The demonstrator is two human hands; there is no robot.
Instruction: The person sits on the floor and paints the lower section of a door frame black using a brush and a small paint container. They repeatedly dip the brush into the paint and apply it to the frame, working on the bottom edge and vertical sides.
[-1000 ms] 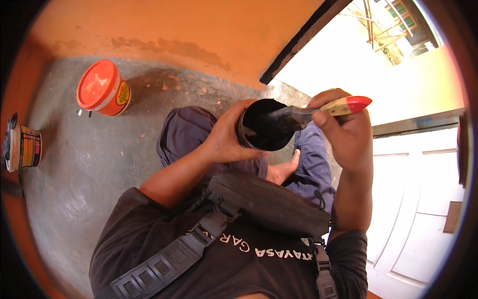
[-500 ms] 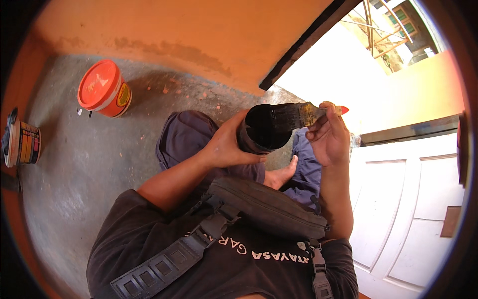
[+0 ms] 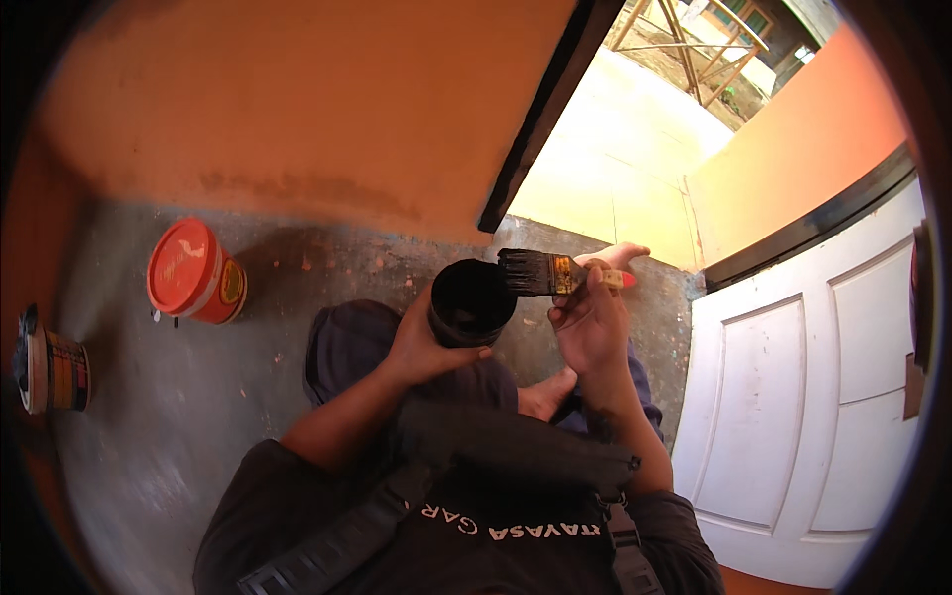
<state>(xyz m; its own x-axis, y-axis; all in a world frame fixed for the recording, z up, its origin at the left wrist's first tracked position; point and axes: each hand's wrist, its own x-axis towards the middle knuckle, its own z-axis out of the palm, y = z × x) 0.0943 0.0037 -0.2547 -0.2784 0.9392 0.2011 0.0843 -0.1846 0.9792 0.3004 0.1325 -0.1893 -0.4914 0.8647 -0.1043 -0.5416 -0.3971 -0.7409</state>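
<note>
My left hand [image 3: 421, 342] is wrapped round a dark, open-topped paint container [image 3: 471, 332], whose inside looks black. In my right hand [image 3: 593, 322] is a flat paintbrush [image 3: 540, 273], gripped by its red-tipped handle between thumb and fingers. Its bristles are dark with paint and point left, at the right side of the container's rim. Whether they touch the rim I cannot tell. The container is held above my bent legs, and the paint level inside is too dark to make out.
An orange-lidded bucket [image 3: 188, 273] stands on the grey floor [image 3: 178, 407] at the left, with a second bucket [image 3: 59, 372] near the left edge. Ahead is an orange wall [image 3: 297, 119] ending at a black door frame [image 3: 540, 114]. A white panelled door [image 3: 759, 416] stands at the right.
The brush has moved out of the container's mouth to the right and now sits beside its rim. The view has tilted up, so the doorway and outside show more.
</note>
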